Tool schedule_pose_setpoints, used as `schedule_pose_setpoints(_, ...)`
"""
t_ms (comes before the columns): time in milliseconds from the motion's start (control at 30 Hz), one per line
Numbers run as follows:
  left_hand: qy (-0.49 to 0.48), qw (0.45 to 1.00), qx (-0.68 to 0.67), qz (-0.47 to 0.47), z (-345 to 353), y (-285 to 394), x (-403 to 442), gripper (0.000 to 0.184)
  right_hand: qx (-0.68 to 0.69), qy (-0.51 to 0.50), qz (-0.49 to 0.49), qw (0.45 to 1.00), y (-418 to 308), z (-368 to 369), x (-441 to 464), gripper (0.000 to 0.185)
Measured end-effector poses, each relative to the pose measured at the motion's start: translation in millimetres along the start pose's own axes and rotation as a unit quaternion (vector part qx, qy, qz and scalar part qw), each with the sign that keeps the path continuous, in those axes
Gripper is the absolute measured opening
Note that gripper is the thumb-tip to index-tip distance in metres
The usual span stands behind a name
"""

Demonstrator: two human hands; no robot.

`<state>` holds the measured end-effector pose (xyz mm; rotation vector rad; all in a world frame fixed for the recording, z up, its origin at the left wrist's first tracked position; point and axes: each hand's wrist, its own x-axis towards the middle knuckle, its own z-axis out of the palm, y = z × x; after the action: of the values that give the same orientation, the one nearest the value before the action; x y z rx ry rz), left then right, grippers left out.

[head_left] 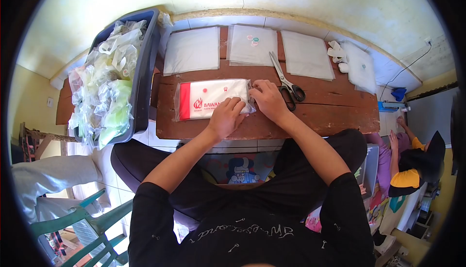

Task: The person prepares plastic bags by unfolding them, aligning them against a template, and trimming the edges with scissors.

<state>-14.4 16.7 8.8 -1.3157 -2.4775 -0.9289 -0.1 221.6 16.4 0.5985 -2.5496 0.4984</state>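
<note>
A white and red plastic packet printed "BAWAN..." [194,95] lies flat on the brown wooden table [335,109]. My left hand [227,116] rests on the packet's lower right part, its fingers bent over the print. At the packet's right end, my right hand [267,98] has its fingers bent together at the clear wrapper edge; whatever is between them is too small to make out. Scissors with black handles [287,83] lie just right of that hand, blades partly apart. Behind are stacks of clear plastic bags, at left [191,51], middle [247,53] and right [307,53].
A dark crate [151,39] full of filled plastic bags stands at the left. White rolled items [336,52] and another bag stack [360,65] lie at the table's far right. A green chair [73,221] is at lower left. Another person [407,170] sits at the right.
</note>
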Motion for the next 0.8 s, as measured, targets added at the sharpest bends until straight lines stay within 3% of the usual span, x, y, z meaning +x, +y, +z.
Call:
schedule_pose_setpoints(100, 0.001, 1.0, -0.01, 0.004, 0, -5, -1, 0.029, 0.045, -0.024, 0.051, 0.997, 0, 6, 0, 0.012)
schedule_pose_setpoints(267, -0.001, 0.999, -0.009, 0.036, 1, -6, -2, 0.028, 0.208, -0.03, 0.257, 0.943, -11, 16, 3, 0.016)
schedule_pose_setpoints(600, -0.003, 0.998, 0.006, 0.059, 2, -8, -3, 0.023, 0.257, -0.035, 0.34, 0.904, -18, 20, 11, 0.02)
schedule_pose_setpoints(667, 0.008, 0.999, 0.001, 0.052, 1, -8, -3, 0.025, 0.277, -0.081, 0.387, 0.876, -19, 19, 13, 0.02)
schedule_pose_setpoints(800, 0.02, 0.999, 0.001, 0.029, 0, -7, -5, 0.028, 0.261, -0.103, 0.4, 0.873, -19, 17, 16, 0.021)
